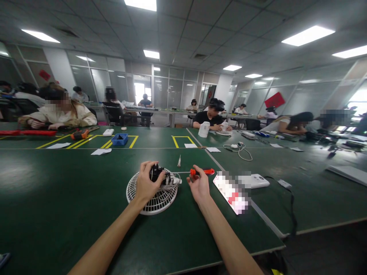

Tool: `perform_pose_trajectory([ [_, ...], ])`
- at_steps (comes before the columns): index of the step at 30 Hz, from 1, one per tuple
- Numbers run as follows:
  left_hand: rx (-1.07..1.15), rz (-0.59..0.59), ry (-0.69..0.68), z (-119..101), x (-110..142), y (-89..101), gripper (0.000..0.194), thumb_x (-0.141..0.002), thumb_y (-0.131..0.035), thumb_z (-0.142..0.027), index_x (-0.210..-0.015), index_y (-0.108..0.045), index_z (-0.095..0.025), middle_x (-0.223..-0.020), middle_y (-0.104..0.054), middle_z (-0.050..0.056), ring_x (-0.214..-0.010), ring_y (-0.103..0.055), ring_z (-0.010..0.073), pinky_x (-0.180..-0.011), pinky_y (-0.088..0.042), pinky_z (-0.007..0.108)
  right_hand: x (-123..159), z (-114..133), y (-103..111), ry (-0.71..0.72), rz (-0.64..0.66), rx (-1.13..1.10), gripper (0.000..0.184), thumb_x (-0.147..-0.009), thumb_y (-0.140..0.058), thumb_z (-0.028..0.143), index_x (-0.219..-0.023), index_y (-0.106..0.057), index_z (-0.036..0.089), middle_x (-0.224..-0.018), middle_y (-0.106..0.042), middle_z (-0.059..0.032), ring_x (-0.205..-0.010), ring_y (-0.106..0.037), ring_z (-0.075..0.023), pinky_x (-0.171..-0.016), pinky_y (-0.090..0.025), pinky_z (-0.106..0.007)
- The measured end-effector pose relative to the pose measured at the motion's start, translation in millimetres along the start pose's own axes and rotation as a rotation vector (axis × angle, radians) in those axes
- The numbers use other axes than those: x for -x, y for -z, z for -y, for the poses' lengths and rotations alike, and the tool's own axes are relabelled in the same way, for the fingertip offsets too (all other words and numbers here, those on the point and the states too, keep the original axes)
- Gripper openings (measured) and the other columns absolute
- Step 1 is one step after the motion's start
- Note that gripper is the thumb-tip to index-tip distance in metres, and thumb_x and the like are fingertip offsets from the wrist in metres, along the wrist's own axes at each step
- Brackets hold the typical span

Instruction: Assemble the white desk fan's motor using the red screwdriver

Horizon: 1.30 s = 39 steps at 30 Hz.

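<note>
A white round fan grille point(156, 196) lies flat on the green table point(57, 198) in front of me. On it sits a small black motor point(157, 172) with white wires and a connector at its right. My left hand point(146, 183) is closed around the motor from the left. My right hand point(197, 184) grips the red handle of a screwdriver point(202, 172), whose thin shaft points left toward the motor.
A white box point(231, 190) and a white device point(254, 180) lie right of my right hand. A small tool point(179, 161) lies beyond the fan. Further off sit a blue tray point(119, 139), papers and a white cable point(241, 149). Several people work at the far tables.
</note>
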<state>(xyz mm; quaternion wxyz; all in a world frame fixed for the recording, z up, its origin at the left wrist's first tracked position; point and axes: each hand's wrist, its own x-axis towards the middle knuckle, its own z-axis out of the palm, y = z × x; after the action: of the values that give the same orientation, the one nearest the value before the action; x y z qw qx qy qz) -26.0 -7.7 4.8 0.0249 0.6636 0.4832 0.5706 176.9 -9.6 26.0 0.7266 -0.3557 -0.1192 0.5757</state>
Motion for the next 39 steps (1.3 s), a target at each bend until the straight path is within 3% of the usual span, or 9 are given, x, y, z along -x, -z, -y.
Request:
perform_pose_trajectory([
  [4,-0.011,-0.001,-0.007,-1,0,0.9,0.035,-0.087,-0.068,-0.035,-0.120,-0.062,-0.023,-0.119,-0.058,0.008,-0.109,-0.063,0.0254,-0.096,-0.055,0.043,-3,-4,3,0.025,0.022,0.057,0.022,-0.070,-0.079,0.023,-0.085,-0.063,0.023,-0.058,-0.059,0.0075,-0.049,-0.050,-0.0091,-0.046,-0.043,-0.020],
  [15,-0.004,-0.018,-0.029,0,0,2.2,0.034,-0.085,-0.064,-0.027,-0.118,-0.062,-0.023,-0.117,-0.058,0.009,-0.110,-0.063,0.0260,-0.098,-0.055,0.044,-11,-7,5,0.097,0.037,-0.037,0.033,-0.062,-0.084,0.005,-0.081,-0.061,0.020,-0.072,-0.074,0.0010,-0.068,-0.070,-0.0123,-0.070,-0.059,-0.022],
  [24,0.004,-0.006,-0.026,3,-1,2.6,0.034,-0.086,-0.064,-0.028,-0.119,-0.062,-0.022,-0.117,-0.058,0.009,-0.111,-0.062,0.0255,-0.098,-0.054,0.043,-7,-3,2,0.043,0.088,-0.058,0.041,-0.063,-0.065,-0.004,-0.091,-0.057,0.024,-0.083,-0.077,0.0022,-0.082,-0.076,-0.0142,-0.081,-0.063,-0.028],
  [29,0.002,-0.002,-0.011,-1,-1,3.4,0.036,-0.084,-0.068,-0.030,-0.119,-0.062,-0.023,-0.118,-0.058,0.008,-0.110,-0.063,0.0252,-0.097,-0.055,0.043,-8,-3,2,0.034,0.112,-0.041,0.038,-0.065,-0.068,-0.003,-0.092,-0.058,0.023,-0.083,-0.077,0.0008,-0.085,-0.076,-0.0149,-0.082,-0.063,-0.027],
  [34,-0.004,-0.001,0.008,-2,-1,3.6,0.047,-0.079,-0.079,-0.040,-0.120,-0.062,-0.024,-0.119,-0.057,0.008,-0.112,-0.062,0.0262,-0.098,-0.055,0.045,-10,-6,5,0.073,0.044,0.012,0.040,-0.064,-0.085,0.004,-0.088,-0.058,0.021,-0.076,-0.076,-0.0004,-0.072,-0.074,-0.0153,-0.072,-0.065,-0.025],
  [39,-0.017,0.012,0.011,2,-1,2.0,0.048,-0.077,-0.081,-0.040,-0.120,-0.062,-0.026,-0.121,-0.057,0.007,-0.111,-0.063,0.0258,-0.099,-0.055,0.047,-11,-11,8,0.139,-0.007,0.117,0.046,-0.059,-0.097,0.020,-0.085,-0.059,0.021,-0.066,-0.070,0.0040,-0.057,-0.068,-0.0129,-0.057,-0.061,-0.022],
])
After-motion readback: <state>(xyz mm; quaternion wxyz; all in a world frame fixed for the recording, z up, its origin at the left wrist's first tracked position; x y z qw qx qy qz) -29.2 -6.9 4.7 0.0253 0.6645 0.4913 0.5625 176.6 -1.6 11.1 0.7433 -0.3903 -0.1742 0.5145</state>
